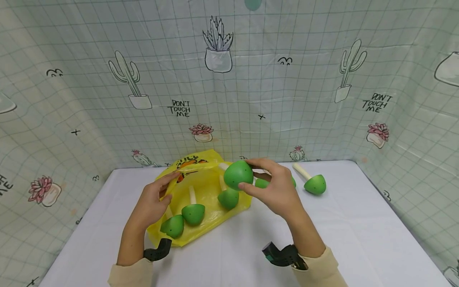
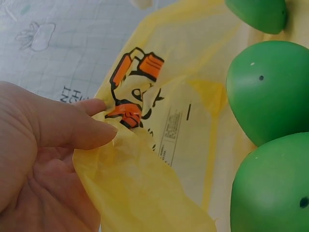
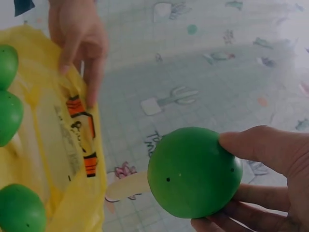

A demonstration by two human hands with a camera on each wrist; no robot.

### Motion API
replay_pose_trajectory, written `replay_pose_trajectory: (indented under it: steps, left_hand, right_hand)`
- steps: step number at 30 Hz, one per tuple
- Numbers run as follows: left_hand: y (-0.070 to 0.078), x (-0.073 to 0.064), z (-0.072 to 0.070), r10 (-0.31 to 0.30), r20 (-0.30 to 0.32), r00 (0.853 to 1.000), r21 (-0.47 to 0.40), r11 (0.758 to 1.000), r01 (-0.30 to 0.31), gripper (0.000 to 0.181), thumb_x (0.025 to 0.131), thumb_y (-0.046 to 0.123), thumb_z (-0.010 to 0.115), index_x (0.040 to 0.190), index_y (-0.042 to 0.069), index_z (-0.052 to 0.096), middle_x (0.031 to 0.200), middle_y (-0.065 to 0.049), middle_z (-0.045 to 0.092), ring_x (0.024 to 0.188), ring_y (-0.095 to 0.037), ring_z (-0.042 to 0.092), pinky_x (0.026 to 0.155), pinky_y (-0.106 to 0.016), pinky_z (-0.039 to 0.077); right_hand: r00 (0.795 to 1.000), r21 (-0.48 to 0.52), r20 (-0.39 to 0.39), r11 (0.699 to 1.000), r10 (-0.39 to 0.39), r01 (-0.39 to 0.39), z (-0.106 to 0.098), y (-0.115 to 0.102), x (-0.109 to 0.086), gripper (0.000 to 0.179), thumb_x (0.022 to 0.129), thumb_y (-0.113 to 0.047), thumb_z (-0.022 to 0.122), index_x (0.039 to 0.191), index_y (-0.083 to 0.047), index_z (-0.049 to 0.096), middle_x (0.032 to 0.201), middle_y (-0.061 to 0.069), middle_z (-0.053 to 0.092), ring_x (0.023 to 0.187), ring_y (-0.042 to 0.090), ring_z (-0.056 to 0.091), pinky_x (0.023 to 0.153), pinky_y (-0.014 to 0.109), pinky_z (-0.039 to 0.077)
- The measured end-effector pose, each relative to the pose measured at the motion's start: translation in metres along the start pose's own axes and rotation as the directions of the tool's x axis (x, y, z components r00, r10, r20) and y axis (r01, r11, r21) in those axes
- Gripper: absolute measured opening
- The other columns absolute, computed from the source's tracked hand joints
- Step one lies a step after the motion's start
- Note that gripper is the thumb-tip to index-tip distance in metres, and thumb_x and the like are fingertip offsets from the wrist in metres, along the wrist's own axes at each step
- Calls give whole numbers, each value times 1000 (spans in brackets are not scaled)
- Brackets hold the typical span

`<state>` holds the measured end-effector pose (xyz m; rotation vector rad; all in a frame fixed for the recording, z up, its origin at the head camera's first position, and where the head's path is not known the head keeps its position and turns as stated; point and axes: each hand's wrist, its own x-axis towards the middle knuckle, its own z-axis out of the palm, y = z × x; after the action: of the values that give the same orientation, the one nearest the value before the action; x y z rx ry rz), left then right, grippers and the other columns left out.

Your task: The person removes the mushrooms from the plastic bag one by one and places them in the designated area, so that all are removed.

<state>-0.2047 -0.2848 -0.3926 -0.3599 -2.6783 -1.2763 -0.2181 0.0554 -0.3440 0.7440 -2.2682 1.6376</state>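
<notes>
My right hand [image 1: 277, 187] grips a green dome-shaped piece [image 1: 238, 174] with a cream stick, thumb on one side and fingers on the other. It is raised above the right side of a yellow plastic bag [image 1: 209, 183]. In the right wrist view the cream stick [image 3: 126, 187] points toward the bag. My left hand [image 1: 152, 205] pinches the bag's edge, its thumb [image 2: 96, 133] lying over the film. Inside the open bag lie three similar pieces, one at the left [image 1: 172, 226], one central [image 1: 193, 214] and one at the right [image 1: 228, 198].
On the white table [image 1: 358, 239], another green piece with a stick [image 1: 315, 184] lies at the back right. At least one more green piece [image 1: 261, 183] is partly hidden behind my right hand. A printed curtain [image 1: 251, 91] hangs behind the table.
</notes>
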Motion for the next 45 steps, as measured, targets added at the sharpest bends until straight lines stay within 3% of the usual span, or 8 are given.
replay_pose_trajectory:
  steps: [6,12,19,28,34,45]
  left_hand:
    - [0,0,0,-4,-3,1000,2,1000,4,65,93,-23,55,155,-1,49,161,-20,45,143,-43,47,112,-53,45]
    - [0,0,0,0,-4,1000,6,1000,0,66,93,-23,55,155,-1,50,161,-20,45,143,-43,47,112,-52,45]
    - [1,0,0,-3,0,1000,-4,1000,3,66,94,-23,54,155,-1,49,162,-19,43,144,-43,46,112,-51,45]
    - [2,-1,1,-7,5,1000,-10,1000,7,66,94,-23,53,156,-1,48,163,-19,42,145,-43,46,113,-51,44]
    - [3,0,1,-13,7,1000,-6,1000,13,65,94,-23,54,156,-1,48,163,-19,42,145,-43,45,113,-51,44]
    - [2,-1,1,-8,6,1000,-5,1000,9,65,94,-22,54,156,-1,48,163,-19,42,146,-43,45,113,-50,44]
  right_hand:
    - [999,33,-47,999,4,-3,-17,2,0,56,80,4,88,132,5,68,132,17,67,123,32,65,98,26,57]
    - [990,-22,-139,1000,8,-11,-36,15,2,56,81,4,87,132,8,67,131,19,67,121,32,65,96,22,57]
    - [970,-75,-222,990,98,-117,-62,30,2,57,85,-4,87,136,8,65,132,20,66,122,32,65,96,21,56]
    - [931,-113,-282,955,233,-273,-89,54,-1,63,88,-15,87,144,1,61,137,18,66,124,33,66,99,22,55]
    - [910,-133,-296,932,289,-338,-98,70,-3,66,90,-22,85,147,-1,60,140,19,64,121,36,68,93,15,55]
    - [890,-159,-308,904,337,-397,-98,90,-4,65,92,-23,83,146,2,59,140,25,64,121,40,68,92,17,57]
